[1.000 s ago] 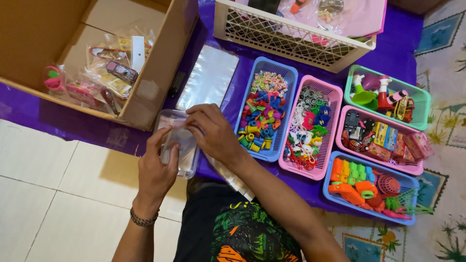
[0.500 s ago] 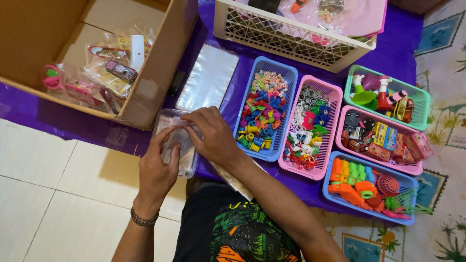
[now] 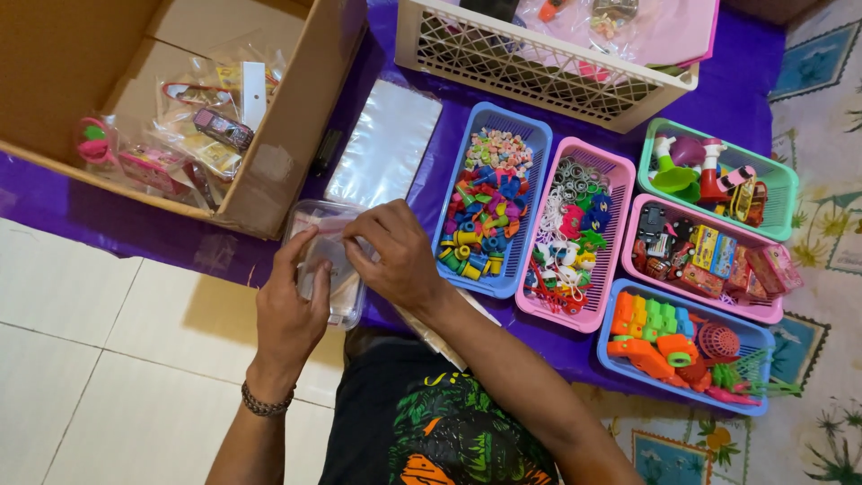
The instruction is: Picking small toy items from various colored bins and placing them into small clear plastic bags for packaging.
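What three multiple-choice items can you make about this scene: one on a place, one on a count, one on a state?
1. Where is the stack of clear bags?
A. inside the white crate
B. on the purple cloth, between the cardboard box and the blue tray
C. on the floor tiles

2. How many small trays of toys lie right of the hands?
A. three
B. five
C. seven

3. What are the hands doing?
A. both are on a clear packet
B. both rest empty on the lap
C. one reaches into the cardboard box

Answers:
1. B: the stack lies flat on the purple cloth, with the cardboard box to its left and the blue tray to its right.
2. B: two blue, two pink and one green tray can be counted.
3. A: the left hand and right hand both grip the clear packet at the table edge.
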